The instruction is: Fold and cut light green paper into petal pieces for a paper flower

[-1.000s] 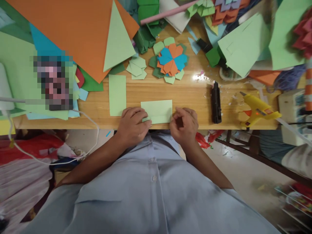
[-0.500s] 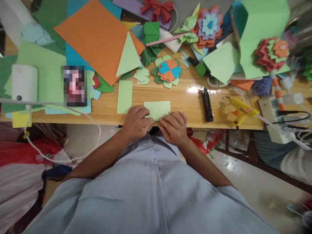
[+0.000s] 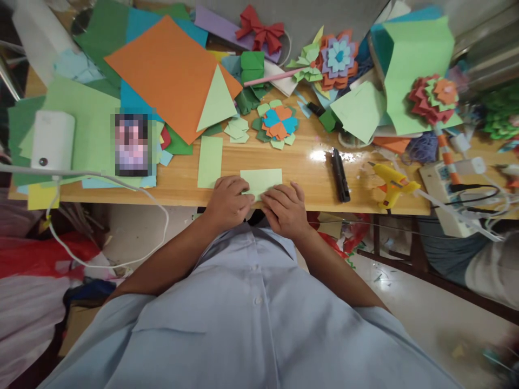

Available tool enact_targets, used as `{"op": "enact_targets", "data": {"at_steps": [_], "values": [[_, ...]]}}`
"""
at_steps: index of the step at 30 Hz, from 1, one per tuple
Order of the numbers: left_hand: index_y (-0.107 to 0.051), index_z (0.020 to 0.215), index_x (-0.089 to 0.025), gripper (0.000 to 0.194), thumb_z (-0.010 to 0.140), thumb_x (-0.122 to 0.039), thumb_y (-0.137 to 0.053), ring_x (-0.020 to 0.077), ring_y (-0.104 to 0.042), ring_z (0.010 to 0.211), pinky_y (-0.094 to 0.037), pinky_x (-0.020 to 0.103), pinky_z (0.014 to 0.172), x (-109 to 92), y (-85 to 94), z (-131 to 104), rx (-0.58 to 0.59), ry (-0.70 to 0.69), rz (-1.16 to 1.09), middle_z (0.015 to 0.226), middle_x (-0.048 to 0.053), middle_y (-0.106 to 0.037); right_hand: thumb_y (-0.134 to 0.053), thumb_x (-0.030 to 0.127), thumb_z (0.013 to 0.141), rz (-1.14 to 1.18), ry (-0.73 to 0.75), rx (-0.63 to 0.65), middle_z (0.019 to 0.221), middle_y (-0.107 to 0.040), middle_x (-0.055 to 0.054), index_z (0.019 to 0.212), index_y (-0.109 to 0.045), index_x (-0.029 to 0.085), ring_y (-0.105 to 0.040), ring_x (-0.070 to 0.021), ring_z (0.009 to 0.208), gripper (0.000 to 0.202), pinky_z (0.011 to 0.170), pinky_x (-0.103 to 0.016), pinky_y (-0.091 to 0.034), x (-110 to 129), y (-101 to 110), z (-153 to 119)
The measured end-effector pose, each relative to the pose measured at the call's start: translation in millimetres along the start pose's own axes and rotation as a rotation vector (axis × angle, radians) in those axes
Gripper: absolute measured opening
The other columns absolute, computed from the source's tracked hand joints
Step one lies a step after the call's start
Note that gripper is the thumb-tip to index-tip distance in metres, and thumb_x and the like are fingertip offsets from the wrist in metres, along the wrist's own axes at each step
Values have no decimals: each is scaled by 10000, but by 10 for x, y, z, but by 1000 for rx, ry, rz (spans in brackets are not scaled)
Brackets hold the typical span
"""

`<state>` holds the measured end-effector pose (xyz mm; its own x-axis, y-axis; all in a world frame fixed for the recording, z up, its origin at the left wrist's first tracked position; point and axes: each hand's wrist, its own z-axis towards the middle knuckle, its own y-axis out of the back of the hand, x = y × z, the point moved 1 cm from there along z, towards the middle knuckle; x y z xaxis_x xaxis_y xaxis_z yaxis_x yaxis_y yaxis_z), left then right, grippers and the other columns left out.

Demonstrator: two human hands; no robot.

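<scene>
At the table's near edge lies a small light green paper rectangle [image 3: 261,177], long side across. My left hand [image 3: 228,201] grips its near left corner with curled fingers. On the near right edge, the bent fingers of my right hand [image 3: 286,207] press and pinch the paper, close beside the left fingertips. The hands cover its near corners. Another light green paper strip [image 3: 210,162] lies just beyond my left hand. Past the rectangle sits a layered paper flower [image 3: 279,122] in orange, blue and green, with cut light green petals [image 3: 237,131] beside it.
Rightward lie a black stapler-like tool [image 3: 340,175], a yellow glue gun [image 3: 394,185] and a power strip [image 3: 444,189]. Leftward are a white power bank [image 3: 53,141], its hanging cable and a blurred phone [image 3: 132,144]. Orange sheets [image 3: 170,75] and finished paper flowers [image 3: 339,56] fill the back.
My right hand has slid slightly left along the paper's near edge, closer to my left hand. The left hand keeps its hold. The camera view has shifted a little.
</scene>
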<state>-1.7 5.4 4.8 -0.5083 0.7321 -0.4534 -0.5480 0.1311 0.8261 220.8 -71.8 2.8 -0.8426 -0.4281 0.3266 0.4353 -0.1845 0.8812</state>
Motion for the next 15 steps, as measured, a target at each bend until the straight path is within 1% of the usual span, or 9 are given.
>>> {"op": "enact_targets", "data": {"at_steps": [3, 7, 15], "values": [[-811, 911, -273, 151, 969, -283, -672, 260, -607, 1095, -424, 460, 936, 1, 2, -3, -13, -4, -1, 1052, 70, -728, -657, 317, 980, -2, 3, -10, 1259, -756, -49, 1303, -695, 270, -621, -272, 1300, 329, 1280, -562, -280, 11, 5, 13], [-815, 907, -277, 156, 970, -278, -672, 258, -610, 1089, -428, 467, 937, -2, -3, -8, -28, -7, -6, 1051, 71, -726, -659, 321, 974, 10, -26, 19, 1273, -746, -54, 1311, -695, 276, -610, -276, 1317, 342, 1287, -568, -262, 4, -2, 20], [-820, 920, -264, 162, 974, -291, -669, 255, -611, 1094, -432, 466, 955, 7, -7, -8, -1, -1, 15, 1063, 77, -729, -657, 313, 990, 4, -10, 8, 1238, -752, -36, 1300, -708, 284, -609, -262, 1300, 316, 1286, -551, -243, 0, 2, 29]]}}
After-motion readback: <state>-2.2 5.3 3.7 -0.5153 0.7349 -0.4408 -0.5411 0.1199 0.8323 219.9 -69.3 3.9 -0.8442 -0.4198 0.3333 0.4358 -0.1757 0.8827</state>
